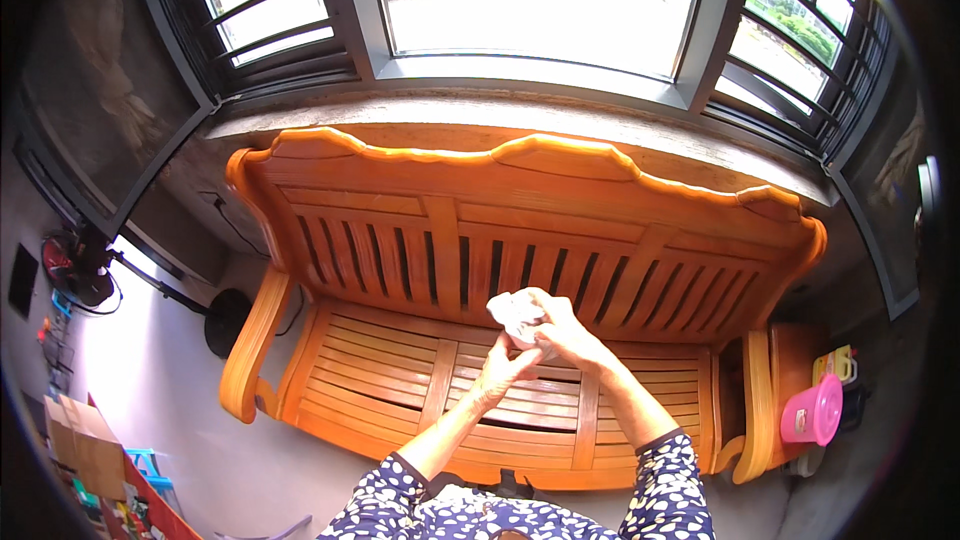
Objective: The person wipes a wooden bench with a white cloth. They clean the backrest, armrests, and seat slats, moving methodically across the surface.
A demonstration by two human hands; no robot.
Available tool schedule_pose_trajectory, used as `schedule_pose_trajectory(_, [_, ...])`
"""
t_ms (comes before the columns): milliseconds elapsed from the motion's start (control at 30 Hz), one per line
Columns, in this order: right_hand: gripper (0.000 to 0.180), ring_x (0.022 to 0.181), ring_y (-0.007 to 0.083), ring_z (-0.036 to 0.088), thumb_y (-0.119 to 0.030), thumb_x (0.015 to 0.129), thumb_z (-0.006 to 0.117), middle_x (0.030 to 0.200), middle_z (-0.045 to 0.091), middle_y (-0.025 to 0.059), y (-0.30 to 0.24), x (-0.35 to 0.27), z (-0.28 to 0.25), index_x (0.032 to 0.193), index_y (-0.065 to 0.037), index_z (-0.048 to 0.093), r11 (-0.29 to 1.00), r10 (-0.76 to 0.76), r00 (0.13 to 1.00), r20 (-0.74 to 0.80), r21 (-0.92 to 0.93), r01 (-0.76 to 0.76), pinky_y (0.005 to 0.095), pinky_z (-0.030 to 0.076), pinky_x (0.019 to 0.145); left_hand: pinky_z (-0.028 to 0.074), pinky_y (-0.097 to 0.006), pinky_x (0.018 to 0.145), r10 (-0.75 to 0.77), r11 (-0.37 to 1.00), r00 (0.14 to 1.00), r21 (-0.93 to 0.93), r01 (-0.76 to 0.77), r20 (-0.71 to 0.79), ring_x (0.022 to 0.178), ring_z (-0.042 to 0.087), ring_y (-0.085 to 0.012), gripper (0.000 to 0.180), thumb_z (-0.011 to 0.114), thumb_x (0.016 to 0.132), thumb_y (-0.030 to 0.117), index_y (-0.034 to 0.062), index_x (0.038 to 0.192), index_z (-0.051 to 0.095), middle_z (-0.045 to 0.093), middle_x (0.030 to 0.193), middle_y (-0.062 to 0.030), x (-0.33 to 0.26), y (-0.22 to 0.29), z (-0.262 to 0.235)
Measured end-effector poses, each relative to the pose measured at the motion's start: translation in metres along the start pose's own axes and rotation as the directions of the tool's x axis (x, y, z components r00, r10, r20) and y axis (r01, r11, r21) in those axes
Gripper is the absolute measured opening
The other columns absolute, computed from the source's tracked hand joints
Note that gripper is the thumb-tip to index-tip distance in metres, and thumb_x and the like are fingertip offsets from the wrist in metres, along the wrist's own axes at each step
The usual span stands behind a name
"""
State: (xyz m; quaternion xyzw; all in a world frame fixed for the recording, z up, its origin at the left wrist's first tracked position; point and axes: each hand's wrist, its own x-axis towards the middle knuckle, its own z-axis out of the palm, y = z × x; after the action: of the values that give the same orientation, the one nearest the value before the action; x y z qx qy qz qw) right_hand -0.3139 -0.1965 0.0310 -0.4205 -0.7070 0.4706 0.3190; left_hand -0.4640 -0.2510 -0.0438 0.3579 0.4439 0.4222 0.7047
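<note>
Both my hands meet over the seat of a long orange-brown wooden bench (370, 365). Between them is a crumpled white cloth (513, 310), bunched up small; its exact material is hard to make out. My right hand (566, 333) wraps round it from the right with bent fingers. From below, my left hand (497, 372) closes its fingers against the cloth's lower side. The fingertips of the two hands nearly touch, and part of the cloth is hidden behind them.
The bench's slatted backrest (540, 175) stands beneath a window sill (440, 110). A pink lidded bucket (812, 412) and a yellow container (835, 365) are at the right armrest. On the left are a black-based fan (228, 323) and a cardboard box (85, 445).
</note>
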Motion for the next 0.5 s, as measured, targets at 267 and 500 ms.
schedule_pose_trajectory(267, [0.034, 0.085, 0.0177, 0.061, -0.035, 0.082, 0.067, 0.091, 0.065, 0.0079, 0.022, -0.039, 0.002, 0.099, -0.005, 0.063, 0.963, 0.266, 0.963, -0.043, 0.057, -0.263, 0.0317, 0.047, 0.079, 0.046, -0.030, 0.089, 0.197, 0.896, 0.966, -0.369, -0.247, -0.168, 0.101, 0.056, -0.0141, 0.028, 0.059, 0.084, 0.006, 0.0044, 0.110, 0.051, 0.057, 0.107, -0.0047, -0.001, -0.012, -0.026])
schedule_pose_trajectory(500, [0.022, 0.074, 0.0087, 0.055, -0.025, 0.083, 0.069, 0.078, 0.061, 0.0007, 0.024, -0.054, -0.007, 0.086, -0.004, 0.062, 0.919, 0.331, 0.944, -0.012, 0.232, -0.319, 0.0264, 0.044, 0.070, 0.050, -0.026, 0.069, 0.101, 0.951, 0.958, -0.256, -0.171, -0.267, 0.079, 0.060, -0.0104, 0.012, 0.068, 0.083, 0.015, 0.0074, 0.087, 0.060, 0.062, 0.085, -0.0017, -0.010, -0.002, -0.039])
